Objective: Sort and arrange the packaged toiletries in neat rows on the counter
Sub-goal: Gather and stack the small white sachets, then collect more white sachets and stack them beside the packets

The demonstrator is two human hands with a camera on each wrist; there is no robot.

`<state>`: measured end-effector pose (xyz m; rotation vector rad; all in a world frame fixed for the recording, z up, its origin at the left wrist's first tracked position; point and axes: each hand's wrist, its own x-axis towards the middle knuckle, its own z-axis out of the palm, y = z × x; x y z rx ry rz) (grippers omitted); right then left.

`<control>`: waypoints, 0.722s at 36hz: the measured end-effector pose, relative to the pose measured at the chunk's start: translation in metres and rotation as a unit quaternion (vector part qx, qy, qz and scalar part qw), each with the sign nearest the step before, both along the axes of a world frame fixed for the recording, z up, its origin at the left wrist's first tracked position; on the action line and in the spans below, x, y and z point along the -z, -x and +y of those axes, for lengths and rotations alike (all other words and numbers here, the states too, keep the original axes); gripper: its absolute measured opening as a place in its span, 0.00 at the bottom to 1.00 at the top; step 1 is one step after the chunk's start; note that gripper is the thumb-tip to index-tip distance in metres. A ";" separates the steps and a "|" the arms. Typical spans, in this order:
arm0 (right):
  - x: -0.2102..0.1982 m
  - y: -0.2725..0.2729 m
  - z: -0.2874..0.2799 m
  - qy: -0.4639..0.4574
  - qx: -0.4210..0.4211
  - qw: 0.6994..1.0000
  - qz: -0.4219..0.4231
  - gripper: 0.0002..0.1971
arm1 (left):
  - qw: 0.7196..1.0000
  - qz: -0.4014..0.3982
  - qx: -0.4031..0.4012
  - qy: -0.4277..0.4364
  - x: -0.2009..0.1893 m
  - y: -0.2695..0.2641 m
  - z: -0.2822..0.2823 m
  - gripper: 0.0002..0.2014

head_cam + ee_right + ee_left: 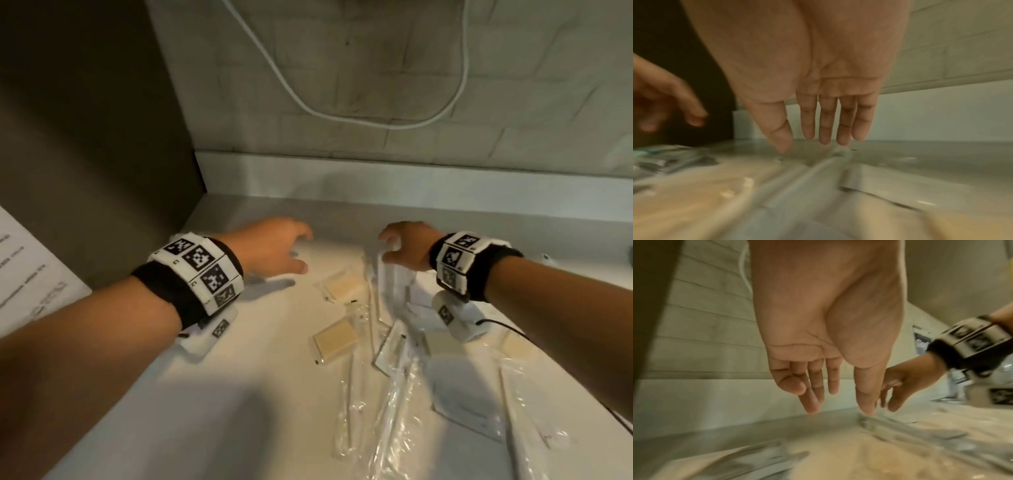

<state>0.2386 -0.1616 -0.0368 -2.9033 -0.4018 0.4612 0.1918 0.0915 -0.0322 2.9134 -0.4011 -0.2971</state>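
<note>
Packaged toiletries lie scattered on the white counter: two flat beige packets, long clear-wrapped sticks, a white sachet and narrow clear packets. My left hand hovers over the counter's back left with straight fingers and holds nothing. In the left wrist view the left hand has its thumb tip close to the edge of a clear packet. My right hand hangs above the far end of the narrow packets. Blur softens the right wrist view, where the right hand is empty, fingers pointing down.
A low backsplash and tiled wall close the counter at the back. A dark side wall stands on the left. A white cable loops on the tiles. A printed sheet hangs at the far left. Another beige packet lies at right.
</note>
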 end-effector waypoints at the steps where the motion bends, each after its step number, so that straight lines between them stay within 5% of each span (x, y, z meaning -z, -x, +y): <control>1: 0.002 -0.001 -0.016 0.018 0.010 1.000 -0.002 0.25 | 1.000 0.004 0.019 0.021 -0.002 0.004 -0.019 0.31; 9: 0.024 0.002 -0.087 0.046 0.055 0.997 0.038 0.25 | 0.990 0.046 0.119 0.066 0.016 0.038 -0.139 0.25; 19: 0.030 0.008 -0.103 0.036 -0.003 0.999 0.003 0.22 | 0.983 0.063 0.171 -0.009 0.047 0.046 -0.200 0.37; 26: 0.034 0.003 -0.107 -0.007 0.003 1.000 0.002 0.26 | 0.988 0.089 0.070 0.101 0.054 0.035 -0.207 0.34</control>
